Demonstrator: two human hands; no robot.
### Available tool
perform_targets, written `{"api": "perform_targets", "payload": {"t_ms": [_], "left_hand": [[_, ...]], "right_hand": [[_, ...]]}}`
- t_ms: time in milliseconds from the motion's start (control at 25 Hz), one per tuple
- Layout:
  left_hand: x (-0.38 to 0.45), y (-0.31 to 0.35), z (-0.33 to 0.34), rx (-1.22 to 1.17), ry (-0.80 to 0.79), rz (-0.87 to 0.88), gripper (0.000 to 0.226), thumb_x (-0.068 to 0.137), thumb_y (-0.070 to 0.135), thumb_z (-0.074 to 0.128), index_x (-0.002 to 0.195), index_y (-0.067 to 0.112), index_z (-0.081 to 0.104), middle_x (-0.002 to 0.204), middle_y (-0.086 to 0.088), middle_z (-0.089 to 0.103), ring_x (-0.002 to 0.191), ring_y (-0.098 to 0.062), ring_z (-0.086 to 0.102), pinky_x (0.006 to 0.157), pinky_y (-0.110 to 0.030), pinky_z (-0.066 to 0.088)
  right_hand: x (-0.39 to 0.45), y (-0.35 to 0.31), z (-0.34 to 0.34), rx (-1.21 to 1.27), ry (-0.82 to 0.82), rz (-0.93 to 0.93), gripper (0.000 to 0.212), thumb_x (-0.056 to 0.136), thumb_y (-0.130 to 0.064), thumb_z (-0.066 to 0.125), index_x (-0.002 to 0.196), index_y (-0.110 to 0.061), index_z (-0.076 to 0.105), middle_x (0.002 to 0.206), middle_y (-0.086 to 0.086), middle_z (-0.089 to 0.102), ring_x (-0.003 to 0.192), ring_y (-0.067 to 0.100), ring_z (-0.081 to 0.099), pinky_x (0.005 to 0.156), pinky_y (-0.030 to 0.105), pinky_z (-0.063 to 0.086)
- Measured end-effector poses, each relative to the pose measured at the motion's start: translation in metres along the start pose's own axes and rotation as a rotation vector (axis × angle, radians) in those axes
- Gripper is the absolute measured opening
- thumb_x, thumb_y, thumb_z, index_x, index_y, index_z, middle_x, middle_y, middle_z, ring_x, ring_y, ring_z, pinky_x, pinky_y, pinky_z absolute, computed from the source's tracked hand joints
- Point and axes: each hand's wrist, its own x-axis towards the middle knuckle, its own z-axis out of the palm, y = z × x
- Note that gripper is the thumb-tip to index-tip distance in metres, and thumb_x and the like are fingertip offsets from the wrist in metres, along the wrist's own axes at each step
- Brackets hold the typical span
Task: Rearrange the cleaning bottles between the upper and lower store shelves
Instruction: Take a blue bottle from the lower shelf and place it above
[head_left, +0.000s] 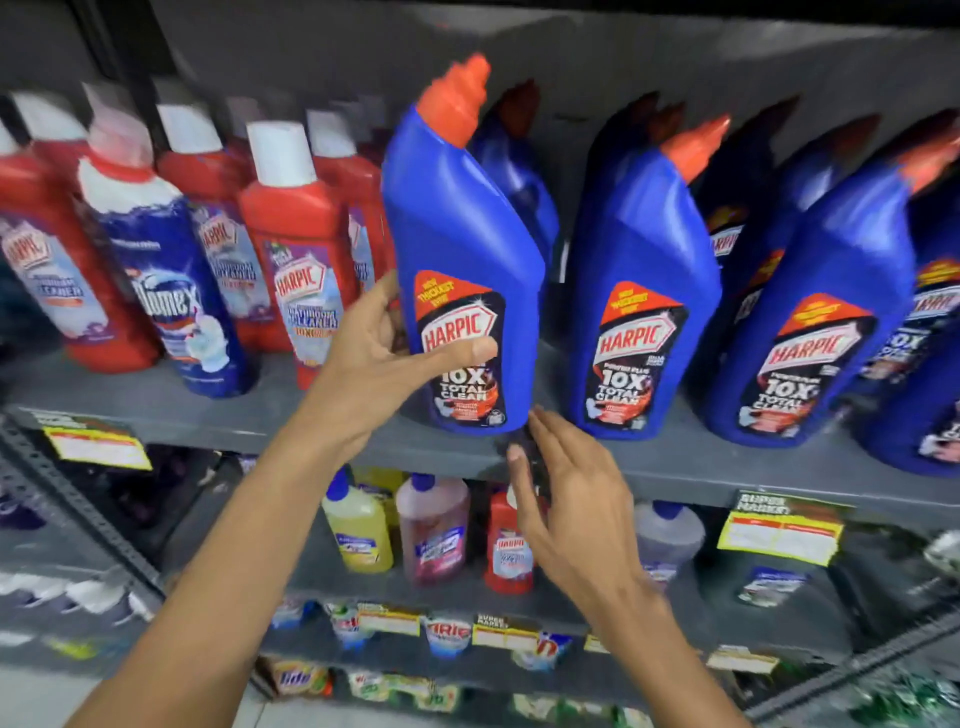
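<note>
A blue Harpic bottle (462, 249) with an orange cap stands at the front of the grey upper shelf (270, 415), tilted slightly. My left hand (384, 358) grips its lower left side, thumb across the label. My right hand (566, 504) hovers open just below the bottle's base, in front of the shelf edge, fingertips near the bottom corner. More blue Harpic bottles (639, 291) stand in rows to the right. Red Harpic bottles (301, 249) and a Domex bottle (166, 280) stand to the left.
The lower shelf (363, 587) holds small bottles: a yellow one (358, 530), a pink one (434, 530), a small red Harpic (511, 551) and a pale one (667, 535). Yellow price tags (779, 532) hang on the shelf edges. Detergent packets lie lower down.
</note>
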Motion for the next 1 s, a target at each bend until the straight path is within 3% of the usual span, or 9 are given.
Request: {"api": "perform_targets", "payload": {"t_ms": [280, 480, 680, 840, 1000], "left_hand": [[0.035, -0.02, -0.002, 0.042, -0.107, -0.091, 0.067, 0.06, 0.015, 0.094, 0.12, 0.029, 0.07, 0.111, 0.002, 0.085, 0.101, -0.012, 0.08, 0.097, -0.04, 0.066], [0.04, -0.018, -0.012, 0.101, -0.177, -0.123, 0.07, 0.059, 0.027, 0.096, 0.123, 0.038, 0.069, 0.12, 0.001, 0.083, 0.115, -0.021, 0.078, 0.1, -0.045, 0.063], [0.039, -0.019, -0.014, 0.124, -0.19, -0.128, 0.066, 0.065, 0.024, 0.095, 0.124, 0.037, 0.069, 0.118, 0.003, 0.084, 0.11, -0.015, 0.08, 0.095, -0.037, 0.065], [0.036, -0.023, -0.012, 0.107, -0.173, -0.121, 0.058, 0.075, 0.008, 0.092, 0.122, 0.032, 0.069, 0.111, 0.006, 0.085, 0.1, -0.009, 0.081, 0.08, -0.023, 0.065], [0.034, -0.026, -0.01, 0.099, -0.157, -0.1, 0.057, 0.078, 0.005, 0.091, 0.122, 0.031, 0.069, 0.111, 0.007, 0.085, 0.1, -0.009, 0.082, 0.078, -0.02, 0.064]], "right_hand": [[-0.001, -0.009, 0.013, -0.101, 0.098, 0.005, 0.05, 0.107, -0.037, 0.05, 0.143, -0.009, 0.069, 0.148, 0.006, 0.07, 0.139, 0.021, 0.064, 0.122, 0.038, 0.044], [-0.001, -0.012, 0.017, -0.112, 0.117, 0.039, 0.051, 0.105, -0.038, 0.05, 0.142, -0.01, 0.07, 0.146, 0.004, 0.071, 0.137, 0.018, 0.065, 0.123, 0.033, 0.042], [-0.002, -0.012, 0.019, -0.127, 0.114, 0.047, 0.052, 0.105, -0.038, 0.048, 0.143, -0.01, 0.069, 0.148, 0.004, 0.07, 0.139, 0.018, 0.065, 0.123, 0.034, 0.042], [-0.002, -0.015, 0.019, -0.147, 0.126, 0.061, 0.053, 0.104, -0.038, 0.047, 0.142, -0.009, 0.07, 0.147, 0.005, 0.071, 0.137, 0.02, 0.066, 0.122, 0.031, 0.039], [-0.002, -0.017, 0.02, -0.155, 0.115, 0.073, 0.054, 0.104, -0.039, 0.046, 0.143, -0.01, 0.07, 0.147, 0.005, 0.07, 0.138, 0.019, 0.066, 0.123, 0.031, 0.037]]}}
